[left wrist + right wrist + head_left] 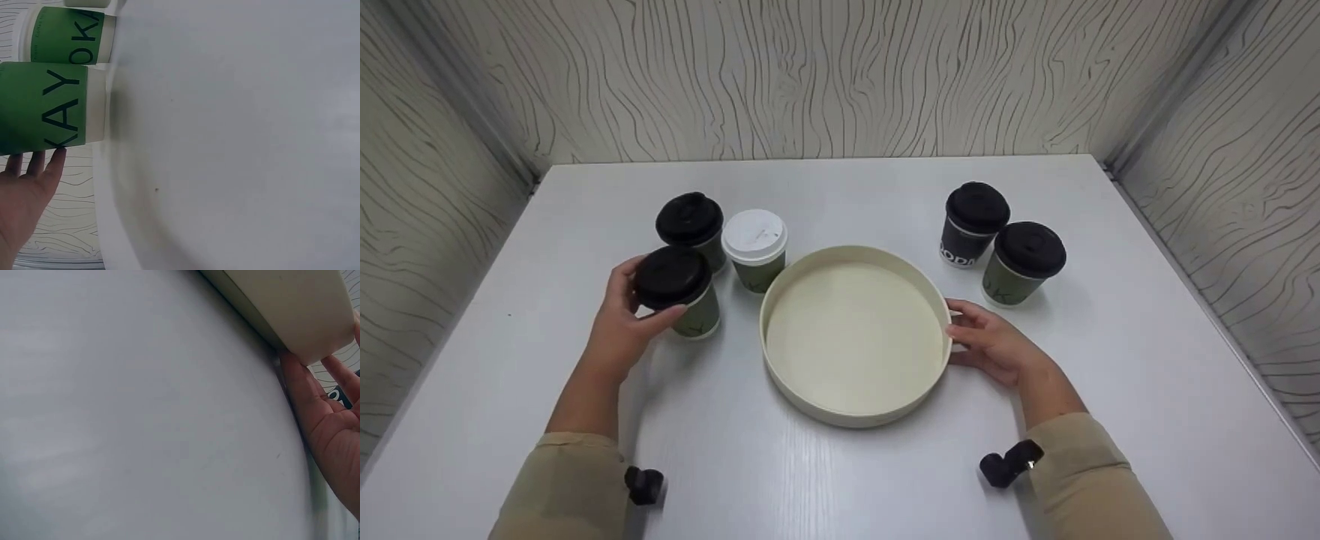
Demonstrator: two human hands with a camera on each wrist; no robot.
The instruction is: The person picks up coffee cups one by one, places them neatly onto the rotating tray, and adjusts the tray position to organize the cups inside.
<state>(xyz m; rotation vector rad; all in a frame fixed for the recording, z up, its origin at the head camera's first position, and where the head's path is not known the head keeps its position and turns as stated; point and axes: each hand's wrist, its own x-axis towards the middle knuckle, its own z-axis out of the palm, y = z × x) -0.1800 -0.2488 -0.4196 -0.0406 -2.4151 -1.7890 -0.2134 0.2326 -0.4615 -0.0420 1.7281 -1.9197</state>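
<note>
My left hand (622, 322) grips a green paper coffee cup (699, 315) with a black lid, thumb on its near side and fingers round the far-left side. Dark letters show on that cup's green sleeve (62, 107) in the left wrist view. In the middle of the table lies a round cream tray (859, 416) with a low wall and nothing in it. My right hand (994, 345) holds the tray's right side, thumb at the rim. From the right wrist, fingertips (292, 365) show against the tray's outer wall (304, 315), low by the table.
Behind the held cup stand another black-lidded cup (690, 221) and a white-lidded green cup (755, 240), close to the tray's left edge. Beyond my right hand are a dark cup (971, 225) and a green black-lidded cup (1016, 277). Wood-patterned panels (825, 82) enclose the white table (840, 487).
</note>
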